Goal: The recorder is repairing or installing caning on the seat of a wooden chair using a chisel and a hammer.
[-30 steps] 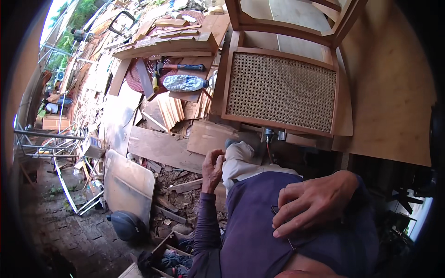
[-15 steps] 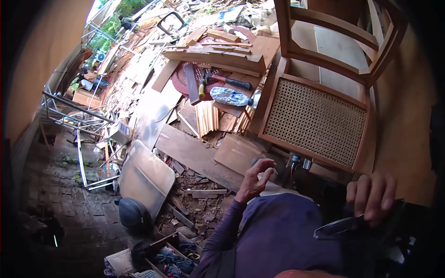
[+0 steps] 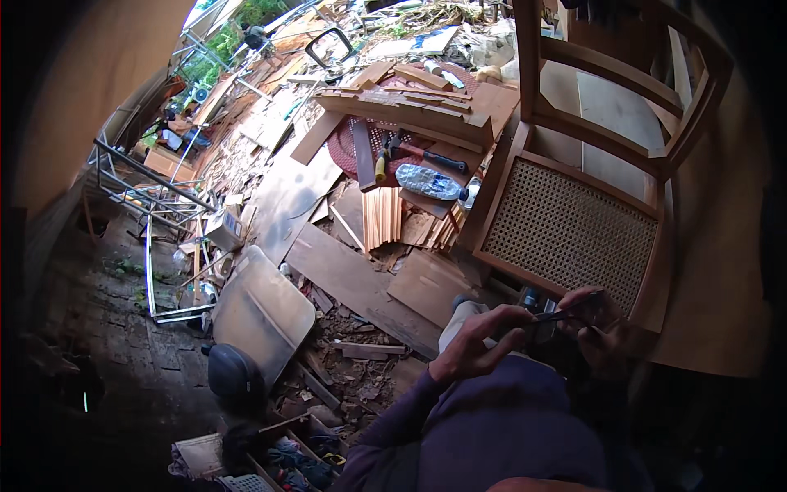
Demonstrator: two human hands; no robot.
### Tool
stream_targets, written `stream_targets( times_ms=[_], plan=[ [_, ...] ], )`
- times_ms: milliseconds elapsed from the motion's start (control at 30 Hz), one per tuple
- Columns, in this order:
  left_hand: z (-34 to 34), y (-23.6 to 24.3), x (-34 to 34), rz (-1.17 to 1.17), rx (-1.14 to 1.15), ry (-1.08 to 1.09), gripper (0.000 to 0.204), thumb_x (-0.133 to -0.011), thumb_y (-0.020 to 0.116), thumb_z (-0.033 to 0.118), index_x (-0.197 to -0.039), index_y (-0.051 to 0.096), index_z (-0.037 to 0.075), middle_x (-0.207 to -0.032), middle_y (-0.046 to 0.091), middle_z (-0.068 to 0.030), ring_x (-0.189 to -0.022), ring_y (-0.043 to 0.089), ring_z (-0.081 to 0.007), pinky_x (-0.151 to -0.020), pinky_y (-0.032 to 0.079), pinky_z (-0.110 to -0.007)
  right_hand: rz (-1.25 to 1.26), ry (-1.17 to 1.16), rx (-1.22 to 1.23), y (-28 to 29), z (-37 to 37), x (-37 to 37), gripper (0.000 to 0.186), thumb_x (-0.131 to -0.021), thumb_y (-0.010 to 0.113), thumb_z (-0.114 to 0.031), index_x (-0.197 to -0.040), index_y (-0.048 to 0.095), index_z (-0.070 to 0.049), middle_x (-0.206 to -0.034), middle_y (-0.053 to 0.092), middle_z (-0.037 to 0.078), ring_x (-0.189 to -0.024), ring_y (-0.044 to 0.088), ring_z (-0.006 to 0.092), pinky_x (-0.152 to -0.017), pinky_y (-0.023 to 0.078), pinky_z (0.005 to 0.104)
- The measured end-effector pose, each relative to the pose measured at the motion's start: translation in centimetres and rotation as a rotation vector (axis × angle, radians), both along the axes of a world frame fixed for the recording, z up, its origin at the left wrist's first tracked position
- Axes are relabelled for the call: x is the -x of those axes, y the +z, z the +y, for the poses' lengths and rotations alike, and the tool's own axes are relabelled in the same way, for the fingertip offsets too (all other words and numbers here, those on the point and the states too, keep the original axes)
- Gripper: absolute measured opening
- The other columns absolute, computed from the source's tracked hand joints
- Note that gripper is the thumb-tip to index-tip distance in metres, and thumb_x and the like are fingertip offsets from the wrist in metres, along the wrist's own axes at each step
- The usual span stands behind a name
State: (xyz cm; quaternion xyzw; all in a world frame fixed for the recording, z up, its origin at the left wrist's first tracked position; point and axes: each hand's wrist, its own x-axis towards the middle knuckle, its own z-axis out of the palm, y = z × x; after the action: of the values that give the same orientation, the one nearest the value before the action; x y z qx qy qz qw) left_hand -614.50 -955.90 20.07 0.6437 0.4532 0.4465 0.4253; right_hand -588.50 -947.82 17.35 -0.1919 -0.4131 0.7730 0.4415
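While both of your hands are meeting over your lap, you are gripping a thin dark tool [image 3: 566, 314], something like a blade or a pair of snips, though it is too small and shadowed to say which. Your right hand [image 3: 602, 332] is clenching around its far end, and your left hand [image 3: 475, 344] is pinching its near end with curled fingers [image 3: 512, 316]. The tool is sitting just below the front rail of the wooden chair [image 3: 598, 164], near the lower right corner of its cane seat [image 3: 566, 238].

As far as I can judge, you are only readying the tool: it is not touching the cane yet, and the weave is showing no cut or gap from here, so any work on the seat is looking ahead of you.

Further out, scrap boards [image 3: 361, 279] are lying across the ground beside the chair, with a hammer [image 3: 430, 156] and a crushed plastic bottle [image 3: 430, 182] resting on a stack of timber.
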Motion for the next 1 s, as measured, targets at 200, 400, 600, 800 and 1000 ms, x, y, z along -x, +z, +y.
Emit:
stream_targets(
  times_ms=[200,400,600,800,1000],
  plan=[
    [-0.5,-0.9,0.1,0.083,-0.05,0.049,0.027,-0.101,0.07,0.008,-0.127,0.063,0.005,-0.102,0.074,-0.0163,-0.093,0.077,-0.0348,-0.077,0.058,-0.04,-0.089,-0.016,0.035,-0.7,-0.2,1.2,0.076,-0.084,0.094,-0.042,-0.135,0.057,0.0,-0.129,0.067,0.015,-0.106,0.068,0.0223,-0.089,0.057,0.0371],
    [-2.1,-0.7,0.7,0.298,-0.032,0.103,0.022,-0.099,0.068,-0.002,-0.12,0.062,0.003,-0.096,0.074,-0.0127,-0.083,0.079,-0.0296,-0.071,0.059,-0.041,-0.101,0.058,0.085,2.5,-0.9,1.6,0.087,-0.084,0.091,-0.056,-0.14,0.056,0.001,-0.128,0.069,0.014,-0.104,0.069,0.0226,-0.09,0.057,0.0382],
    [-2.9,0.0,0.9,0.173,0.005,0.06,0.023,-0.099,0.068,0.001,-0.119,0.059,0.004,-0.082,0.073,-0.0148,-0.072,0.075,-0.0343,-0.063,0.056,-0.043,-0.293,0.118,-0.075,-0.1,0.6,-2.5,0.023,-0.099,0.076,-0.006,-0.119,0.073,0.002,-0.111,0.071,0.011,-0.101,0.07,0.0172,-0.085,0.057,0.0293],
    [-0.6,-2.3,-1.1,0.112,0.094,0.132,0.025,-0.099,0.062,-0.007,-0.122,0.055,0.0,-0.09,0.078,-0.0146,-0.08,0.081,-0.0257,-0.068,0.062,-0.037,-0.561,0.219,-0.042,1.3,5.5,-3.5,0.012,-0.098,0.073,0.002,-0.109,0.074,0.001,-0.099,0.066,0.003,-0.092,0.064,0.0102,-0.082,0.052,0.0278],
    [2.9,-0.8,-4.2,0.134,0.063,0.258,0.02,-0.101,0.058,-0.008,-0.119,0.053,-0.002,-0.094,0.079,-0.0166,-0.077,0.078,-0.0234,-0.068,0.063,-0.035,-0.318,0.024,-0.012,1.1,8.1,-5.5,0.01,-0.099,0.074,-0.006,-0.104,0.066,-0.003,-0.097,0.062,0.003,-0.085,0.059,0.0089,-0.075,0.048,0.0256]
  ],
)
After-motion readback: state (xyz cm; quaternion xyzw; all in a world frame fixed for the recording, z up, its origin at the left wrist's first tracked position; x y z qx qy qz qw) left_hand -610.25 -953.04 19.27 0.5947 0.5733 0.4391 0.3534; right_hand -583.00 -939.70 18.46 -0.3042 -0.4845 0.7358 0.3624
